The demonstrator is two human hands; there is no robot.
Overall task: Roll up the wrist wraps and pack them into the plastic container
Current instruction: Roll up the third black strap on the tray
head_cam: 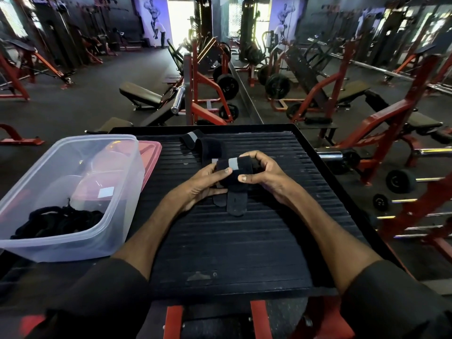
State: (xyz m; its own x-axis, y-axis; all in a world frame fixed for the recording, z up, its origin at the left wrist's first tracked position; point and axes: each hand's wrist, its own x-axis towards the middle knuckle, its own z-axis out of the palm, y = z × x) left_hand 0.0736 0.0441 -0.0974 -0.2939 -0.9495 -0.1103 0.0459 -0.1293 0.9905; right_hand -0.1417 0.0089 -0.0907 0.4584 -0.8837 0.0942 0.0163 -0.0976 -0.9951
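**A half-made roll, and two loose tails that could undo it**

Both hands hold one black wrist wrap (233, 173) just above the ribbed worktop (232, 241). The left hand (203, 185) pinches the near side of the bundle with thumb on top; the right hand (263, 171) curls around its far end, thumb pressing the front. Each grip is closed on the wrap, not spread. Two flat tails hang from the bundle and rest on the worktop (so the roll looks unfinished).

A second wrap (199, 144) lies unrolled just beyond the hands. The clear plastic container (117, 192) stands to the left with dark fabric (58, 222) already in its near corner and a pink lid (151, 152) behind it.

The likely trouble is slack: if either thumb eases, the springy fabric may uncoil. The dangling tails could also roll in crooked, giving a lopsided bundle that springs open once dropped into the container.
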